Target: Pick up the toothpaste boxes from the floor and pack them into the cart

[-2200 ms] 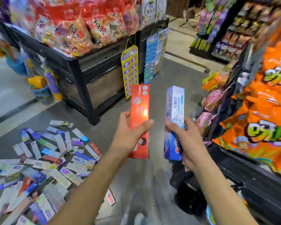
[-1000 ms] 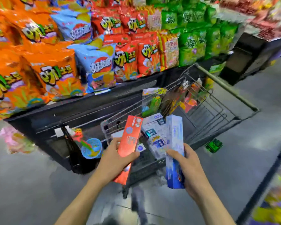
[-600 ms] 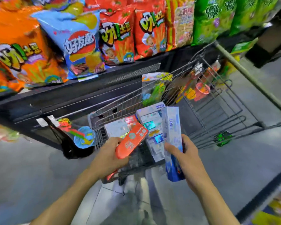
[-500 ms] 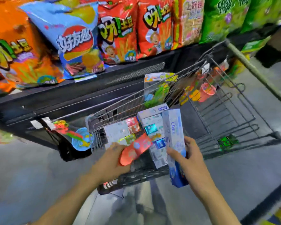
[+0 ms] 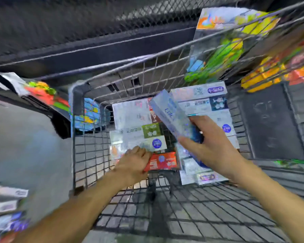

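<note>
- The cart (image 5: 88, 165) fills most of the view, a wire basket seen from above, standing just beside a dark shelf (image 5: 112, 48); the whole picture is smeared by motion
- Inside it, at the far end, packed boxes (image 5: 200, 102) lie flat in side-by-side stacks, their long sides running left to right across the basket; the near half of the basket floor is bare mesh
- More boxes on the floor (image 5: 5, 204) show at the lower left, outside the cart, so I judge the job far from finished
- The step in hand is the placing: two boxes are over the cart and going onto the stacks
- The right hand (image 5: 211, 153) is clenched around the blue box (image 5: 172, 116), which sits above the stacks, tilted, its long axis running diagonally with the free end pointing up and to the far left
- Next, I judge, that box needs turning until it lies level and parallel with the rows, then lowering into a gap
- The left hand (image 5: 133, 163) rests on the red box (image 5: 162, 163), fingers at its left end; whether it grips or has let go I cannot tell
- The red box lies flat at the near edge of the stacks, long axis left to right, matching the rows
</note>
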